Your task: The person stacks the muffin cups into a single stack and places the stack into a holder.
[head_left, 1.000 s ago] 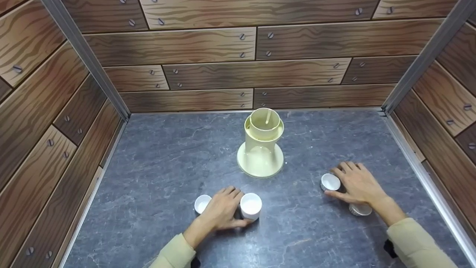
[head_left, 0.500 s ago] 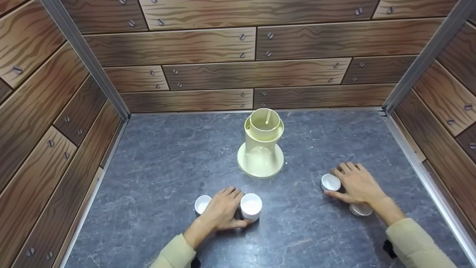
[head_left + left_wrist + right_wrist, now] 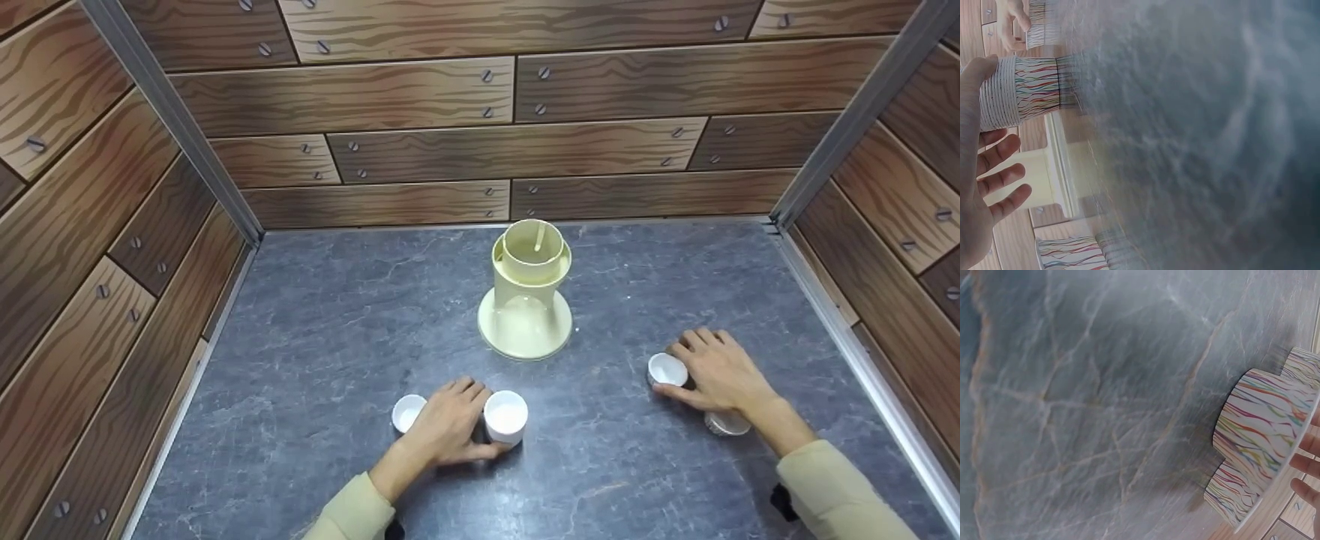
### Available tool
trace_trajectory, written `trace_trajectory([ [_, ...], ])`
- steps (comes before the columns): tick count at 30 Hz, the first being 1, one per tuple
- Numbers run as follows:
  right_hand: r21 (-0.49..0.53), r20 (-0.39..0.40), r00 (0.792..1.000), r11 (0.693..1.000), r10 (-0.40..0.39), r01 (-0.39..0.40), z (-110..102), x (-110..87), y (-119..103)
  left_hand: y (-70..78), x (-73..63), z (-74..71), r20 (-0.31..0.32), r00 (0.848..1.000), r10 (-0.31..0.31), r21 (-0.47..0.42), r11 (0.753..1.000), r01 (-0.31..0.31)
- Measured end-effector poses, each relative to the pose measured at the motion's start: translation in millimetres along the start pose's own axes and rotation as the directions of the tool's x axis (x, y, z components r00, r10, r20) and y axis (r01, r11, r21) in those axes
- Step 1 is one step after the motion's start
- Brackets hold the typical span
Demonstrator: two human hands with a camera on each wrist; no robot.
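Note:
My left hand grips a stack of white paper baking cups between thumb and fingers. In the left wrist view the stacked cups show ridged rims and wavy coloured stripes; the other fingers are spread below. Another white cup stands just left of this hand. My right hand holds a similar cup, with the thumb in front and fingers behind. A further cup sits partly hidden under the right wrist. Striped cups overlap one another before the right fingers.
A pale yellow tube-shaped holder with a wide round base and a tab in its open top stands mid-table, beyond both hands. Wood-patterned walls with metal edging surround the dark marbled table on the sides and back.

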State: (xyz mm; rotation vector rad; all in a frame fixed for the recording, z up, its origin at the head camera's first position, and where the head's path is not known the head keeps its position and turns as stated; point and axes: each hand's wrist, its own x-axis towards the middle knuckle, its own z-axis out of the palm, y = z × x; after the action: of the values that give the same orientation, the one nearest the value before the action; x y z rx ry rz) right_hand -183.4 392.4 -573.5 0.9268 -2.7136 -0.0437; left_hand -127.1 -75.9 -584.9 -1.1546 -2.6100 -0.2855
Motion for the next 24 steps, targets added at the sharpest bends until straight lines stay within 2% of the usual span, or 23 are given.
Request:
trace_trajectory([
  [11, 0.003, 0.032, 0.999, 1.000, 0.024, -0.024, -3, 2.4, -5, -0.1, 0.5, -0.9, -0.001, 1.000, 0.002, 0.018, 1.000, -0.002],
  [24, 0.015, -0.005, 1.000, 1.000, 0.005, -0.005, -5, 5.9, -13, 0.0, 0.2, -0.6, -0.004, 1.000, 0.011, 0.025, 1.000, -0.011],
])
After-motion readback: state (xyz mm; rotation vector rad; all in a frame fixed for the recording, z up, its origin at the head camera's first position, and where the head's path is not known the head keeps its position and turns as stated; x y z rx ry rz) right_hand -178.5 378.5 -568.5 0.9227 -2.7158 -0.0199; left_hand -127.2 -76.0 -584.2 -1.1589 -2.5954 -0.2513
